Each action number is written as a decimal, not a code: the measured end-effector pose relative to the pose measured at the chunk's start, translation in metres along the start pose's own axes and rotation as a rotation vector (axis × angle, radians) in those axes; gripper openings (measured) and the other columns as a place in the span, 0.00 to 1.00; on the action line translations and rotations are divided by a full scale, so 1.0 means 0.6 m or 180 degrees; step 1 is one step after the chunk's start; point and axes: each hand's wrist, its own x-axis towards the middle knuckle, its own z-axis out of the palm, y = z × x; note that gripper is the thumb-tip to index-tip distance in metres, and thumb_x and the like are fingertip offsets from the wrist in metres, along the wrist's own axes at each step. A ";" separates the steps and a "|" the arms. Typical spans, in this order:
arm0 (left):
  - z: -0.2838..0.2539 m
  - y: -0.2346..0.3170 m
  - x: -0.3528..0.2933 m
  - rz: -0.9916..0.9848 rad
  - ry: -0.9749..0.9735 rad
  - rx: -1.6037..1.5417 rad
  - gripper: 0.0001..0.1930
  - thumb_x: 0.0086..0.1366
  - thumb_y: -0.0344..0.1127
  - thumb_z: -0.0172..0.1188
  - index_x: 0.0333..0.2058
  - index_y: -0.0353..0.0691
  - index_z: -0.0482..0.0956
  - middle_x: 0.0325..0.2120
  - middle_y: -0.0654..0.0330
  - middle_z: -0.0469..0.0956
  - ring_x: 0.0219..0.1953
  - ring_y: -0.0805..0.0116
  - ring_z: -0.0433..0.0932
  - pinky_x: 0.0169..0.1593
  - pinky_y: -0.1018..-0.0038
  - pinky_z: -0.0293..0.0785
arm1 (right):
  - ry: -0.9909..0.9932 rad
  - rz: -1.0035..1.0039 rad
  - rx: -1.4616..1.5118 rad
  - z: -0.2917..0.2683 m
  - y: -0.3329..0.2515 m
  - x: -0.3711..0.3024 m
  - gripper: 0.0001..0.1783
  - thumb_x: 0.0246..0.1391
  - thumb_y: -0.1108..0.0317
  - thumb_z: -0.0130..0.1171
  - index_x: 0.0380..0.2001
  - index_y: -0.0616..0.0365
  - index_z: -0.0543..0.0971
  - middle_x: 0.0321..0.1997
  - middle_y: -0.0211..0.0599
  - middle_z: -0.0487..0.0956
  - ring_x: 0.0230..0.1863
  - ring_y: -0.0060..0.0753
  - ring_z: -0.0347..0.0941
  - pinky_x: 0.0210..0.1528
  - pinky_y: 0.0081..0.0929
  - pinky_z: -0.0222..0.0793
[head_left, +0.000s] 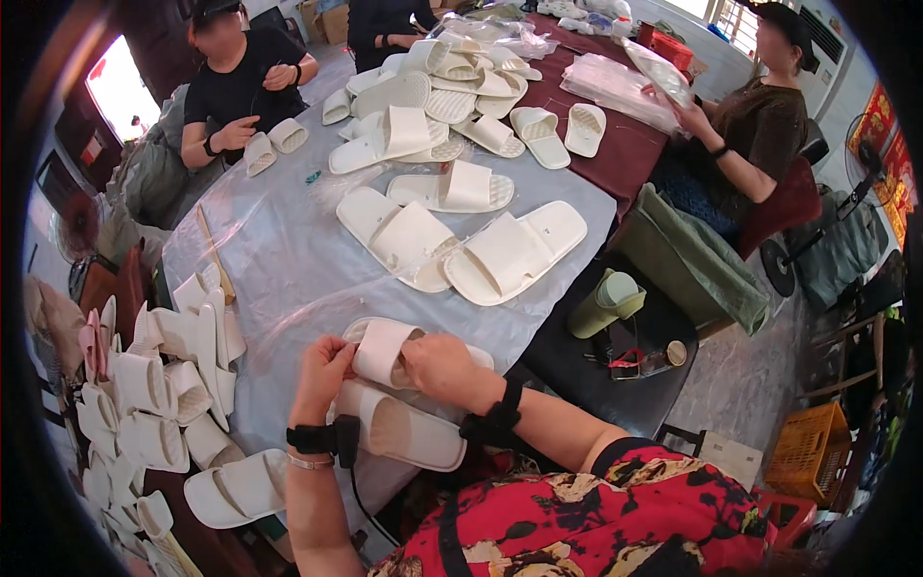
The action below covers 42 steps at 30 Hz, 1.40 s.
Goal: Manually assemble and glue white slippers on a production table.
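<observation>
A white slipper lies on the plastic-covered table right in front of me. At the left edge of its strap, the fingers of my left hand are pinched together. My right hand is closed at the strap's other edge, its fingertips partly hidden inside the opening. Nearer to me, a second white slipper lies beside the first, partly below my wrists. Beyond my hands rest two large white slippers, one overlapped by the other. Both my wrists wear black bands.
White slippers are heaped at the table's far side, and many more are stacked at left. A co-worker sits far left beside two small slippers; another at right holds clear plastic bags. A green cup stands on a black seat.
</observation>
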 end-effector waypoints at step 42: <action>0.007 -0.014 -0.016 -0.0621 -0.0564 -0.1558 0.06 0.67 0.38 0.54 0.38 0.44 0.72 0.31 0.67 0.76 0.30 0.76 0.76 0.29 0.77 0.77 | 0.0703 0.0121 -0.0313 -0.082 0.034 -0.070 0.02 0.41 0.72 0.58 0.20 0.57 0.76 0.21 0.36 0.76 0.28 0.41 0.71 0.33 0.38 0.60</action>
